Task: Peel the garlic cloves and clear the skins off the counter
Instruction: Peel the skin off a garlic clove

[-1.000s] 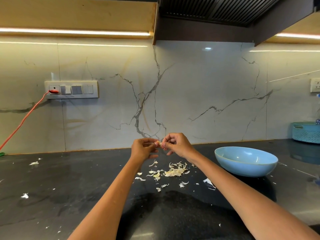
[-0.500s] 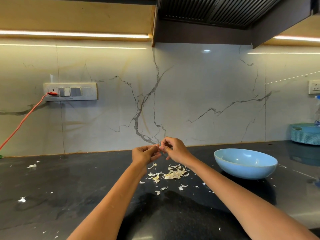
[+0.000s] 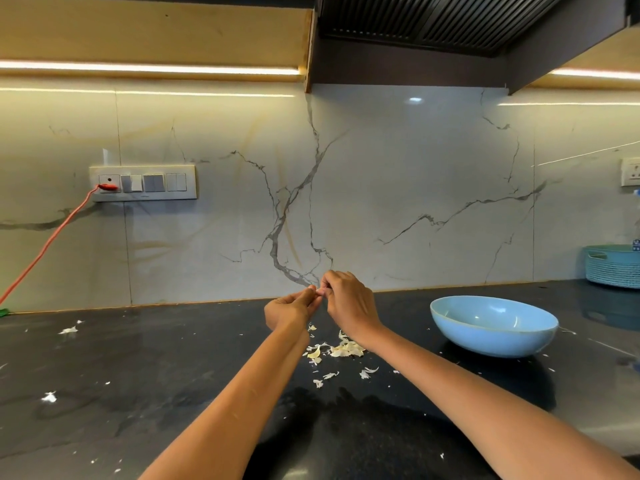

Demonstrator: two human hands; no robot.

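Clove (image 3: pixel 319 290) pinched between fingertips of left hand (image 3: pixel 291 308) and right hand (image 3: pixel 348 299), held above skins (image 3: pixel 341 349), left of bowl (image 3: pixel 493 325); long axis too small to tell; right hand nearer bowl.

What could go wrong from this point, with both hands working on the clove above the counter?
1. Both the left hand and right hand pinch something tiny between fingertips, barely visible; it could slip and drop among the garlic skins.
2. Skins already lie scattered far across the dark counter, so more peeling in mid-air may spread them further.
3. The blue bowl sits close to the right forearm and could get nudged.
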